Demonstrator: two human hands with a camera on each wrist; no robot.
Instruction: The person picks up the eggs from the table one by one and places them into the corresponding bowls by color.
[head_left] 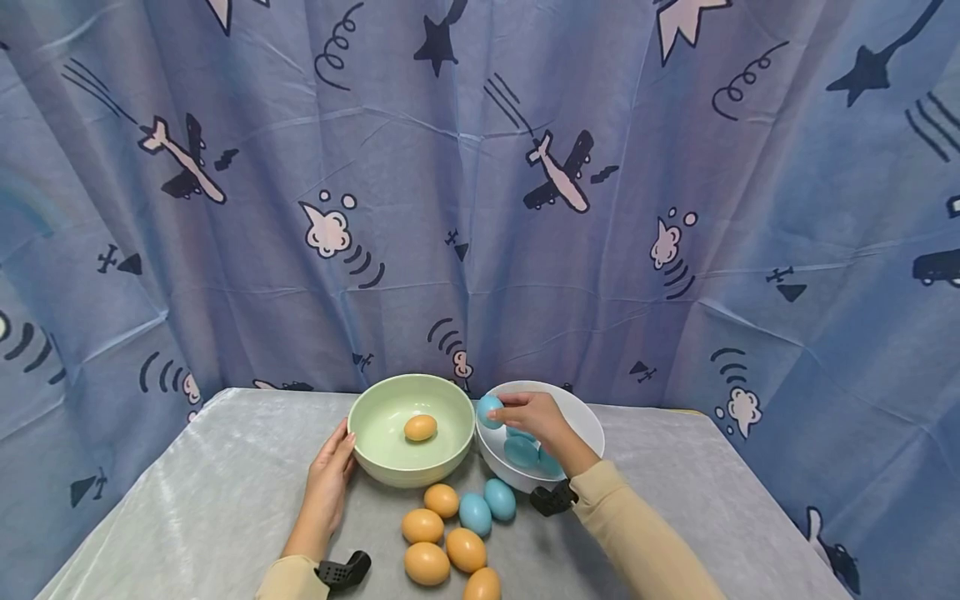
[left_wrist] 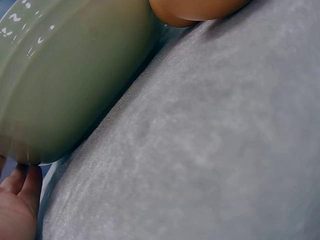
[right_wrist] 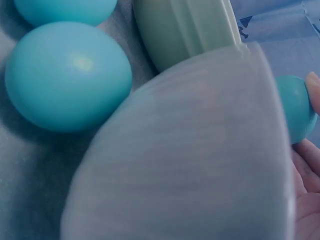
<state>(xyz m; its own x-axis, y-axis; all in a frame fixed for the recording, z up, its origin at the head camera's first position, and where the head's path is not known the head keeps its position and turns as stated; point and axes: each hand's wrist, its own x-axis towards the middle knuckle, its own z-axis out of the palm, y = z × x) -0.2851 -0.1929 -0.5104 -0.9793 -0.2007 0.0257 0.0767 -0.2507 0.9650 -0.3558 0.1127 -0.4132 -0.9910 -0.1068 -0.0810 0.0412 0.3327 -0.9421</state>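
Observation:
A blue egg point(head_left: 490, 412) is pinched between the thumb and fingers of my right hand point(head_left: 542, 419), over the left inner side of the white bowl point(head_left: 583, 419). Below that hand, several blue eggs point(head_left: 521, 452) lie in this bowl. My left hand point(head_left: 327, 475) touches the outer left side of the light green bowl point(head_left: 411, 477), fingers nearly straight against its wall. Inside the green bowl rests a single orange egg point(head_left: 421, 427). The right wrist view shows the held egg point(right_wrist: 295, 110) past the white bowl's rim, which partly hides it.
In front of the bowls, several orange eggs point(head_left: 426, 563) lie loose on the grey cloth-covered table point(head_left: 202, 508). Two blue eggs point(head_left: 476, 513) sit beside them, close to the white bowl. A patterned blue curtain point(head_left: 465, 208) hangs behind the table's back edge.

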